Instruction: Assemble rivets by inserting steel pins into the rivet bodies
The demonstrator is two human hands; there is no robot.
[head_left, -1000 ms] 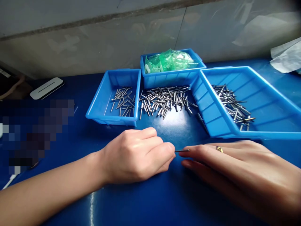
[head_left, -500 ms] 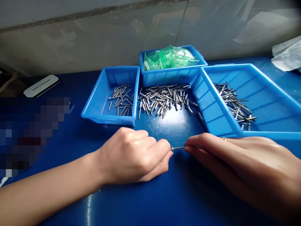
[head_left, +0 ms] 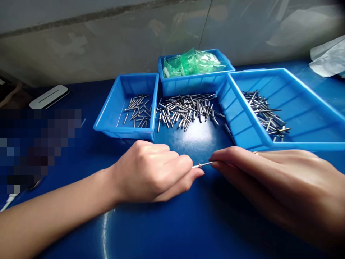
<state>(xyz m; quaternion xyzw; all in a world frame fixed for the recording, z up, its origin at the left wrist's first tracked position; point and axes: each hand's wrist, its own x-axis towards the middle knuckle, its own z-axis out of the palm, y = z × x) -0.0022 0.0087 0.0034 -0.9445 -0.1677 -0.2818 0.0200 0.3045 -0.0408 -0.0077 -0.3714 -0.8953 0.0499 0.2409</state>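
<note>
A thin silvery blind rivet (head_left: 199, 165) spans the gap between my two hands above the blue tabletop. My left hand (head_left: 159, 172) is closed, its curled forefinger and thumb around the rivet's thicker end. The flange shows just outside those fingers. My right hand (head_left: 280, 180) pinches the thin pin end between thumb and fingertips; its other fingers are partly hidden. Beyond the hands lies a loose pile of rivets and screws (head_left: 185, 109). Screws (head_left: 138, 109) lie in the left blue bin (head_left: 124, 133), and rivets (head_left: 265, 113) in the right blue bin (head_left: 304, 144).
Behind the pile stands another blue bin (head_left: 194, 84) holding green and clear plastic bags (head_left: 191, 63). A white flat device (head_left: 50, 96) rests at the far left, near a blurred-out patch. Crumpled white sheets (head_left: 329, 57) lie at the far right, before a grey wall (head_left: 107, 50).
The rivet's flange, earlier against my left fingers, now stands a little clear of them, with a bit of the body showing. My left thumb reaches further forward. The view has shifted slightly.
</note>
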